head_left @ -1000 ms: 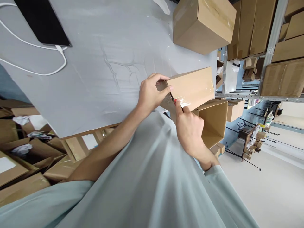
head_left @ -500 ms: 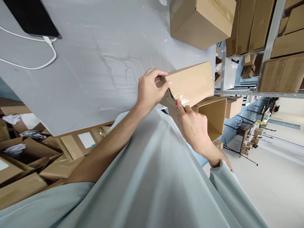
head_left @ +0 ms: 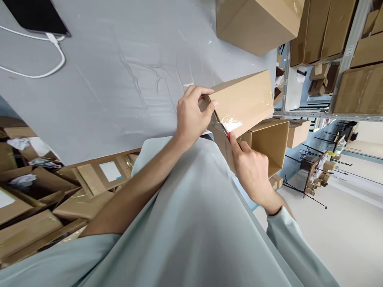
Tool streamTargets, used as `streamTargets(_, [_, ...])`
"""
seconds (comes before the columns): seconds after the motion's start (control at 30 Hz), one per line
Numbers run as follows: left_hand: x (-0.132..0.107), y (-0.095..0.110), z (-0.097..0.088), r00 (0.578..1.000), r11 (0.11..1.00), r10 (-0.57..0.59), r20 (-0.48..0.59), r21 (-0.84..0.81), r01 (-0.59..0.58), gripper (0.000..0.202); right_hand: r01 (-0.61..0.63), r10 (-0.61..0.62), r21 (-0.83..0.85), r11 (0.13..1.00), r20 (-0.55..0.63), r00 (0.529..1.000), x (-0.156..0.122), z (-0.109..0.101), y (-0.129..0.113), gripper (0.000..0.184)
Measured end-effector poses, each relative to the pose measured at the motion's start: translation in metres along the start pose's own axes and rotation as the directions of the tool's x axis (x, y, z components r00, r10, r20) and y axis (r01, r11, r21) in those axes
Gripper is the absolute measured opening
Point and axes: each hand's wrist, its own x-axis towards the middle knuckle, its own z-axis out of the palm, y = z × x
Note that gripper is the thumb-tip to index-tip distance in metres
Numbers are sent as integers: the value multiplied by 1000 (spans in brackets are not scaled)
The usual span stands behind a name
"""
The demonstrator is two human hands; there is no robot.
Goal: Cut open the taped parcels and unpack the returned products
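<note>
- Broad grey-covered table (head_left: 104, 99): fills the far left; its creases sit in the same pattern as one second ago.
- Large closed brown cardboard box (head_left: 257, 24): far right on the table, cropped by the frame; closed in all frames.
- Open-mouthed brown cardboard box (head_left: 267, 147): right, just beyond the right hand; unchanged.
- Oblong tan cardboard box with shiny clear tape (head_left: 243, 99): between the hands, at the table's right; dark printing on its near side shows more plainly than before.
- Left hand (head_left: 193, 113): thumb and fingers pinch this box's left edge, same grip as earlier.
- Right hand (head_left: 251, 167): fingers curled around the cutter, index extended along it; has moved nearer and rightward along the edge.
- Slim red cutter (head_left: 229, 136): at the box's taped edge, farther from the left thumb than earlier; tip indistinct.
</note>
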Motion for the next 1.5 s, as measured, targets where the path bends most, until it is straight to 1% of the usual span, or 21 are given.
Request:
streamTargets(0.13, [1, -2, 1, 1000, 1000, 15, -25, -21, -15, 37, 36, -35, 4, 999, -81, 996, 1, 7, -1, 73])
streamTargets(0.23, [1, -2, 2, 999, 1000, 16, -32, -18, -17, 38, 48, -49, -9, 999, -101, 994, 1, 12, 0, 72])
streamTargets(0.33, [-2, 0, 4, 999, 1000, 17, -50, -13, -18, 40, 67, -70, -29, 997, -106, 992, -3, 18, 6, 73])
streamTargets(0.4, [-3, 2, 6, 998, 1000, 17, -63, -19, -19, 40, 99, -102, -28, 995, -143, 985, -7, 24, 14, 71])
streamTargets(0.47, [-3, 3, 7, 998, 999, 14, -68, -27, -16, 42, 124, -122, -6, 992, -234, 965, -13, 33, 24, 66])
streamTargets(0.53, [-2, 3, 7, 998, 1000, 5, -65, -29, -6, 45, 133, -105, 54, 990, -362, 926, -19, 41, 36, 59])
streamTargets(0.63, [-4, 3, 2, 998, 1000, -21, -51, -20, 20, 50, 149, 8, 258, 955, -522, 853, -14, 54, 60, 48])
streamTargets(0.67, [-7, 3, -1, 998, 999, -34, -45, -11, 34, 52, 155, 67, 354, 922, -543, 837, -6, 59, 70, 47])
streamTargets(0.73, [-17, 6, -7, 998, 998, -64, -26, 18, 65, 59, 160, 199, 547, 821, -537, 820, 20, 70, 90, 52])
streamTargets(0.8, [-31, 11, -11, 995, 994, -99, 18, 56, 97, 75, 146, 325, 693, 706, -500, 803, 56, 84, 111, 60])
streamTargets(0.83, [-39, 15, -12, 992, 991, -117, 51, 73, 114, 86, 137, 379, 738, 661, -486, 787, 76, 91, 123, 65])
streamTargets(0.9, [-51, 21, -9, 981, 985, -156, 117, 99, 145, 103, 112, 475, 777, 620, -486, 734, 116, 104, 146, 70])
streamTargets(0.97, [-59, 27, -4, 971, 978, -188, 148, 121, 171, 110, 97, 547, 798, 595, -490, 678, 149, 113, 169, 70])
streamTargets(1.0, [-60, 29, 0, 969, 975, -200, 148, 130, 182, 110, 104, 559, 805, 584, -492, 667, 163, 115, 179, 66])
streamTargets(1.03, [-60, 31, 2, 968, 972, -210, 140, 135, 191, 110, 122, 554, 811, 573, -492, 671, 174, 117, 188, 62])
streamTargets(1.07, [-59, 32, 4, 967, 970, -218, 130, 135, 201, 109, 147, 537, 816, 559, -492, 686, 184, 119, 195, 56])
streamTargets(1.13, [-56, 34, 6, 965, 967, -237, 113, 120, 224, 105, 205, 487, 835, 511, -477, 732, 196, 123, 204, 48])
streamTargets(1.23, [-53, 38, 5, 958, 960, -273, 92, 85, 266, 100, 262, 432, 884, 386, -424, 796, 202, 131, 203, 48])
streamTargets(1.3, [-53, 41, 5, 955, 957, -287, 73, 69, 283, 99, 285, 402, 899, 332, -408, 820, 203, 138, 197, 50])
streamTargets(1.4, [-52, 45, 6, 953, 954, -296, 62, 64, 292, 96, 299, 397, 896, 328, -418, 817, 204, 145, 191, 53])
streamTargets(1.5, [-53, 48, 7, 953, 954, -290, 83, 97, 282, 96, 298, 414, 892, 341, -427, 804, 205, 149, 188, 55])
